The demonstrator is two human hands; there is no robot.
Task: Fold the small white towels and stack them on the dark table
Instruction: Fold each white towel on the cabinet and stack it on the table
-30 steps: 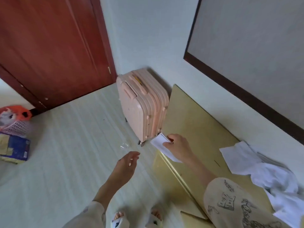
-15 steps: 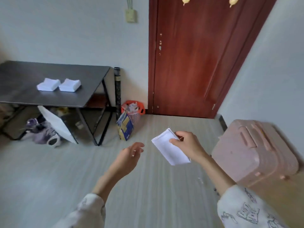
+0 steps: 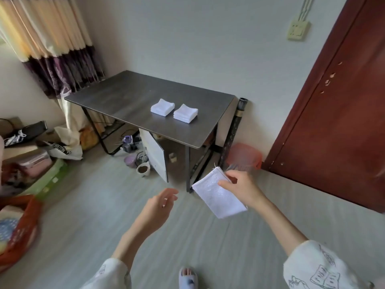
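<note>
Right hand (image 3: 241, 187) is being seen pinching a folded white towel (image 3: 218, 197) in mid-air over the floor, just before the near corner of the dark table (image 3: 129, 94). Left hand (image 3: 159, 207) is being held loose and unclenched, gripping nothing. Two towel stacks (image 3: 162, 107) (image 3: 185, 113) are being kept near the table's front edge, side by side; bare tabletop is being left behind them. Writing on a bag (image 3: 62, 150) at left cannot be read clearly.

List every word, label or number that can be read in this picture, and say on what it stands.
White bag on the floor, left of the dark table: dark print, upside down and blurred; cannot be read.
Right sleeve: line drawings of books, no words.
Folded towel: no text.
Nothing else legible.
</note>
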